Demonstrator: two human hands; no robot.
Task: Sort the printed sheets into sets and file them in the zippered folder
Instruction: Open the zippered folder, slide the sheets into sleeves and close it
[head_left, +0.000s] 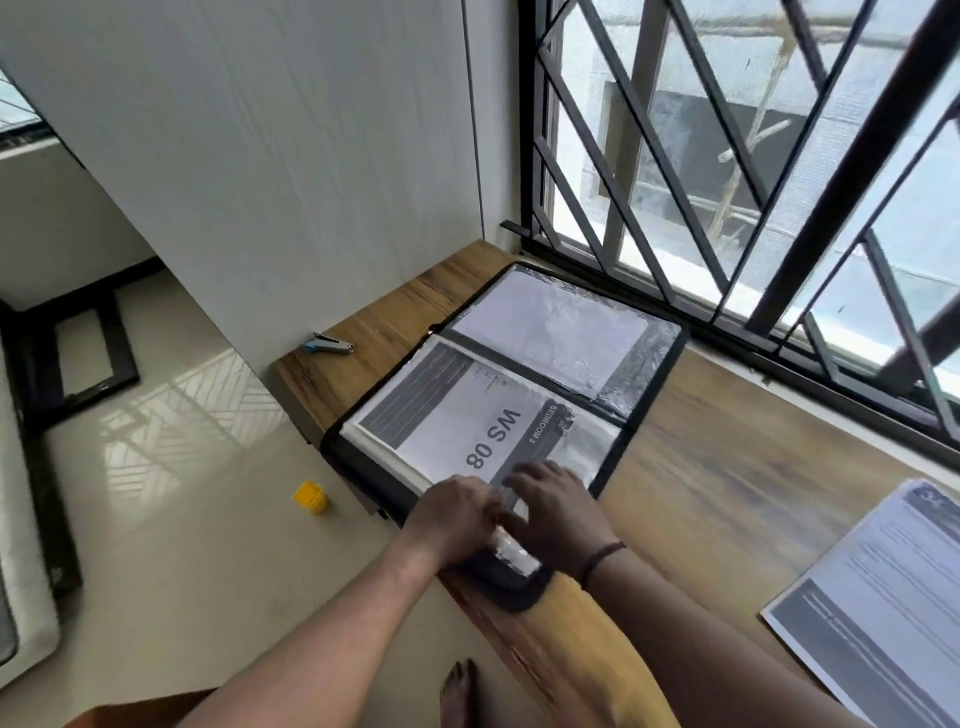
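Zippered folder (655, 395) lies open on the wooden counter (727, 493), centre of frame, angled toward the barred window (753, 156) at upper right. Far half holds a clear sleeve over a pale sheet (550, 338). Near half shows a printed sheet (457, 415) in a plastic sleeve, reading "80 SM" and "BEDROOM 3", upside down to the wearer.

Both hands sit at the near edge of that page, lower centre. Left hand (457, 512) has fingers curled down at the sleeve's edge; right hand (558, 512), dark band at the wrist, lies beside it with fingers spread flat on the sheet. The two hands touch or nearly touch. Whether either is pinching the sheet or only pressing on it, cannot tell.

A loose stack of printed sheets (878, 608) rests on the counter at lower right, well apart from the folder. Stapler (328, 343) at the counter's far left corner. Small yellow object (310, 497) on the tiled floor, left of the folder.
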